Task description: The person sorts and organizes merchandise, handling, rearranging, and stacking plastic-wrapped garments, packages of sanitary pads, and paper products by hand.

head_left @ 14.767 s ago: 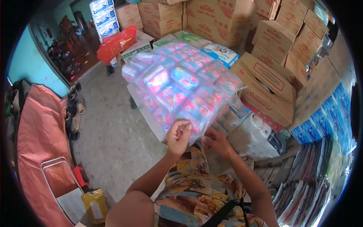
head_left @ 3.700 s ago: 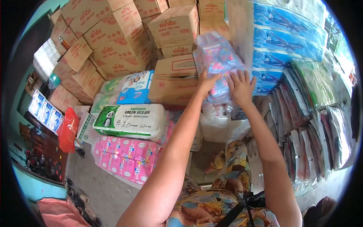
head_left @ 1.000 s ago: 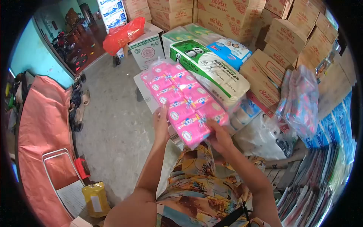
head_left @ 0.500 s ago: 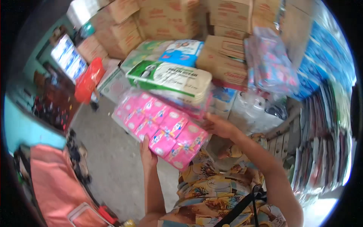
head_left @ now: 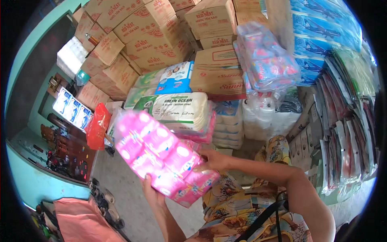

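Both hands hold a pink pack of paper tissue point(head_left: 161, 157), wrapped in clear plastic and tilted, over the floor. My left hand point(head_left: 152, 191) grips its lower left edge, thumb on the front and the other fingers hidden beneath. At the right edge, my right hand point(head_left: 212, 160) closes on the plastic with bent fingers. Just behind the pink pack lies a white and green Green Ocean pack of rolls point(head_left: 179, 109), with another pink pack point(head_left: 203, 131) under it. A blue and white pack point(head_left: 175, 77) rests farther back.
Stacked Red Nest cartons point(head_left: 151, 44) line the back. A brown carton point(head_left: 217, 72) stands beside pink-blue bagged packs point(head_left: 274, 64). White rolls point(head_left: 266, 115) sit below. Plastic-sleeved goods point(head_left: 342, 137) fill the right. A red bag point(head_left: 98, 127) and shoes point(head_left: 109, 201) are left.
The pink pack has tipped up more steeply, staying in both hands. My right hand has come in over its right edge. The view has shifted, showing more cartons at the back.
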A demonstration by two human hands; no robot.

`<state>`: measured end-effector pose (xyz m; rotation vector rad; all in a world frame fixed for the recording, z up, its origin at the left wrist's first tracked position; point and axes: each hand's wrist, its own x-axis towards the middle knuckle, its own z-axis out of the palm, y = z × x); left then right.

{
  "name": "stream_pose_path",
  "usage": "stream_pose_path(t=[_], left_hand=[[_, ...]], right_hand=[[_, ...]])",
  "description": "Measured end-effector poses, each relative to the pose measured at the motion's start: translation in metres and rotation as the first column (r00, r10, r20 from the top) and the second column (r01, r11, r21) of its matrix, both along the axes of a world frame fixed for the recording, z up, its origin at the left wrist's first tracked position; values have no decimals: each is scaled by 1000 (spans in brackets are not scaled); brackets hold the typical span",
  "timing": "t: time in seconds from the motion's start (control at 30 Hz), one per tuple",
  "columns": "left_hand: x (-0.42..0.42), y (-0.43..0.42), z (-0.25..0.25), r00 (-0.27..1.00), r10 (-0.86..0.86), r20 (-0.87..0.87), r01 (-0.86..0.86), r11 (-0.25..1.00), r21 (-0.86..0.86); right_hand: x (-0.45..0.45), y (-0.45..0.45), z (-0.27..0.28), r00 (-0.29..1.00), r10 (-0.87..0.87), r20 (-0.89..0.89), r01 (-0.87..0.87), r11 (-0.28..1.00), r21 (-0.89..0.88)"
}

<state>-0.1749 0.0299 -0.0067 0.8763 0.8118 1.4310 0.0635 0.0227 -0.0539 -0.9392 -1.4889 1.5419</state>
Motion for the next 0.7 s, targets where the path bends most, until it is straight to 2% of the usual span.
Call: stream_pose_path(t=[0.07,0.1,0.17,0.23,0.3,0.37,0.43,0.5,0.6,0.67,0.7], left_hand=[[14,16,25,998,5,-69,4,992,130],[30,19,45,998,24,-63,-17,994,110],[46,48,64,991,-130,38,125,984,126],[66,82,70,956,-284,75,279,958,71],[96,110,72,907,-414,79,415,910,5],[120,138,63,852,-517,75,522,850,-74],[147,163,50,810,-583,67,586,804,-98],[171,179,45,781,-625,18,620,770,-149],[209,213,43,710,-704,-12,692,701,-174],[235,242,52,705,-709,-19,686,688,-235],[246,241,68,713,-695,-90,683,718,-134]], right_hand=[[14,-3,40,976,-213,-48,216,972,88],[20,0,47,962,-229,-147,240,969,62],[29,10,48,901,-306,-306,345,935,79],[46,10,61,855,-452,-253,469,883,5],[60,9,65,822,-480,-307,495,868,-32],[72,11,54,693,-646,-320,624,760,-184],[85,16,48,672,-692,-263,671,720,-178],[100,19,44,605,-753,-259,701,658,-276],[125,40,43,558,-796,-233,754,604,-258],[140,59,50,516,-823,-238,807,560,-186],[149,73,54,517,-805,-290,804,573,-158]])
